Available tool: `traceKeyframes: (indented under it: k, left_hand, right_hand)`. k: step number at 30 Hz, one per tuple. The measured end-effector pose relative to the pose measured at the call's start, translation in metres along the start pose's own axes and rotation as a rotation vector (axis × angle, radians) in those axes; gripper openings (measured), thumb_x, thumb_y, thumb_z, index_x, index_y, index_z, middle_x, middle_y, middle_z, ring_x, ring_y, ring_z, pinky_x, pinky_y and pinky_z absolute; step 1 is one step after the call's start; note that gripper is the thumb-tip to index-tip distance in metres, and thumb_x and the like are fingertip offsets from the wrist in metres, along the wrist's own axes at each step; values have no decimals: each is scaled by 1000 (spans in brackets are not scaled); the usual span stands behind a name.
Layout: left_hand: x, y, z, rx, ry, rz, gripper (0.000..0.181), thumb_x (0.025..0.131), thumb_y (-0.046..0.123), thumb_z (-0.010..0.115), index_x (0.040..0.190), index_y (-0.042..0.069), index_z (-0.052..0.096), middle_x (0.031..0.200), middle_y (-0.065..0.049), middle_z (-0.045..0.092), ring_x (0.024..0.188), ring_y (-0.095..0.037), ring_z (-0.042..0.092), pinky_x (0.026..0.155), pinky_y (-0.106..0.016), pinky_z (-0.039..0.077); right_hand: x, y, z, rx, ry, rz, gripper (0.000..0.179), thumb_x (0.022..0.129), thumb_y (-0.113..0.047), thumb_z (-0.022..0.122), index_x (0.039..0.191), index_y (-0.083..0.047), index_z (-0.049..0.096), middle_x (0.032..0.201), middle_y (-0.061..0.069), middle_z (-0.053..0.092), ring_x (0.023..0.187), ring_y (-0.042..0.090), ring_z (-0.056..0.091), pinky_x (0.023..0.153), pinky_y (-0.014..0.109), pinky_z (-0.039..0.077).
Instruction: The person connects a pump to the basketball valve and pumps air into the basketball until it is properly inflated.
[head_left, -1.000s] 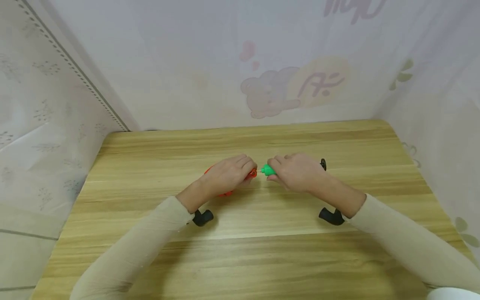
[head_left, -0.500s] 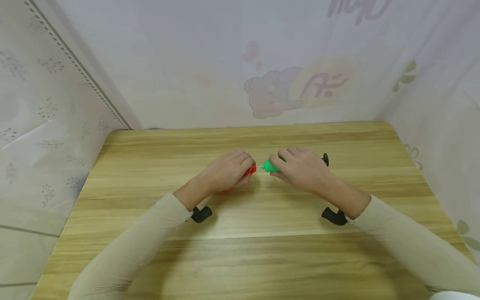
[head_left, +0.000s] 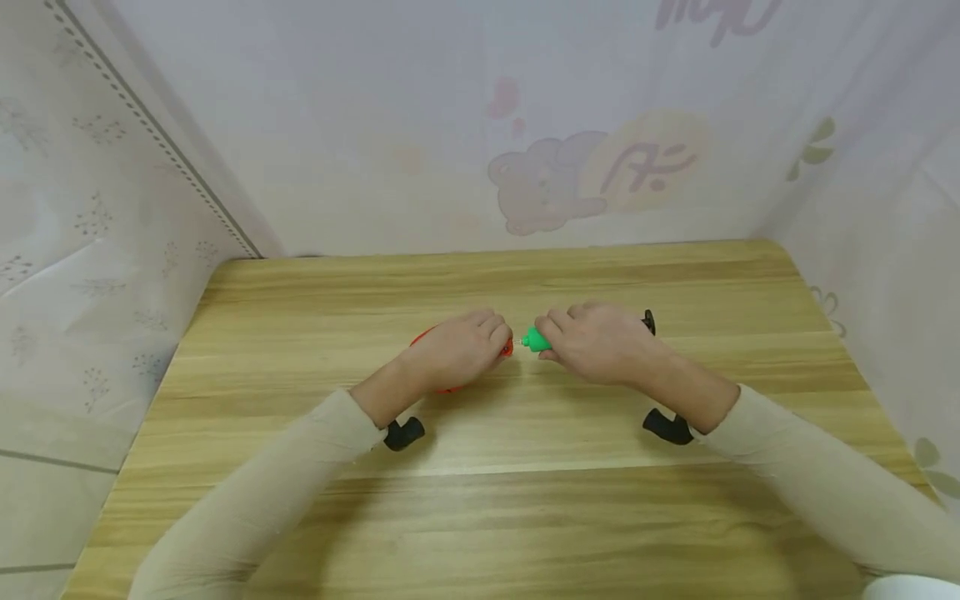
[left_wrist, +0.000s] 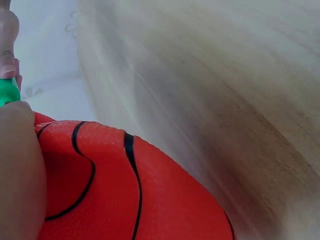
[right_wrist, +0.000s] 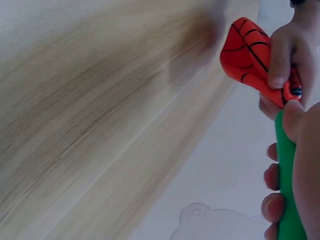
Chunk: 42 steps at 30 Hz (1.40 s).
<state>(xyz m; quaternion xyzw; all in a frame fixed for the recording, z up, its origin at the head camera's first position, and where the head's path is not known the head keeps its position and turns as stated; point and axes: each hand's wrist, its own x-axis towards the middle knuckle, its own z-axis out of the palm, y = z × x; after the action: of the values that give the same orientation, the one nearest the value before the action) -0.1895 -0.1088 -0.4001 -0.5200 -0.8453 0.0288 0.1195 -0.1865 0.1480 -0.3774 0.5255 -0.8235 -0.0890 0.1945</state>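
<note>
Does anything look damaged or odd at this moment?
Yes: the red ball in the left hand is caved in and creased rather than round, so it is probably deflated. No tear shows. Nothing else stands out.

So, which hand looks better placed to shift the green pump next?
Probably the right hand: it grips the green pump, whose thin needle points toward the red ball. The left hand holds that ball near the needle, so it seems better suited to steadying.

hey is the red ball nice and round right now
No, the ball is creased and caved in, pinched by the left hand.
</note>
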Motion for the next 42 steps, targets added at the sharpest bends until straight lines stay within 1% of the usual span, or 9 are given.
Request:
traceKeyframes:
  k: [4, 10, 15, 19, 22, 28, 33, 37, 42]
  left_hand:
    - [1, 3, 3, 11, -7, -3, 19, 102, 17, 62, 102, -2, 58, 97, -8, 62, 89, -19, 57, 85, -24, 49]
    - [5, 6, 6, -1, -28, -2, 12, 101, 10, 60, 96, 0, 54, 92, -6, 57, 86, -18, 53, 81, -22, 46]
    - [7, 8, 7, 12, -50, 12, 9, 100, 5, 58, 93, 1, 53, 87, -5, 53, 82, -18, 49, 79, -22, 44]
    - [8, 9, 8, 14, -79, 22, 7, 101, 3, 54, 94, 1, 54, 86, -4, 52, 80, -18, 46, 76, -23, 42]
    - [8, 10, 8, -17, -84, 3, 8, 103, 6, 54, 96, 2, 54, 86, -4, 50, 79, -16, 44, 75, -22, 41]
    - [8, 11, 8, -68, -63, -33, 10, 103, 10, 57, 98, 1, 54, 87, -4, 51, 80, -15, 47, 74, -21, 42]
    - [13, 8, 5, -168, -12, -91, 15, 99, 16, 60, 98, 2, 55, 86, -3, 53, 81, -16, 50, 76, -23, 45]
    - [15, 4, 0, -223, 15, -137, 25, 94, 25, 66, 102, 3, 57, 89, -2, 57, 84, -18, 53, 79, -28, 47]
    - [7, -1, 2, -225, 68, -206, 43, 88, 40, 75, 110, 7, 58, 101, -3, 61, 97, -22, 57, 92, -41, 46]
  right_hand:
    - [2, -1, 0, 7, -56, 4, 39, 99, -40, 66, 101, -1, 60, 73, 2, 50, 51, 13, 39, 49, 22, 37]
    - [2, -4, 2, 12, -98, 29, 38, 100, -40, 64, 94, -3, 58, 68, 0, 43, 49, 12, 35, 45, 23, 32]
    - [4, -8, 4, 71, -141, 79, 38, 99, -40, 65, 90, -5, 55, 66, -1, 39, 47, 11, 33, 43, 23, 27]
    - [8, -11, 4, 125, -175, 102, 37, 98, -38, 67, 87, -6, 54, 66, -1, 39, 48, 12, 34, 43, 24, 28]
    - [10, -13, 5, 131, -194, 110, 36, 99, -38, 66, 87, -6, 53, 66, -2, 39, 48, 11, 34, 43, 24, 30]
    - [12, -15, 6, 161, -212, 133, 36, 102, -38, 61, 87, -6, 52, 66, -2, 38, 49, 10, 32, 44, 22, 28]
    - [7, -13, 3, 211, -213, 188, 37, 102, -39, 61, 91, -5, 52, 67, -2, 40, 49, 11, 35, 45, 22, 30]
    - [5, -9, 1, 228, -184, 213, 37, 101, -39, 62, 96, -3, 55, 69, 0, 45, 50, 12, 40, 46, 22, 36]
    - [4, -7, 1, 250, -152, 234, 36, 101, -38, 63, 97, -4, 56, 71, -1, 47, 51, 11, 42, 46, 22, 37]
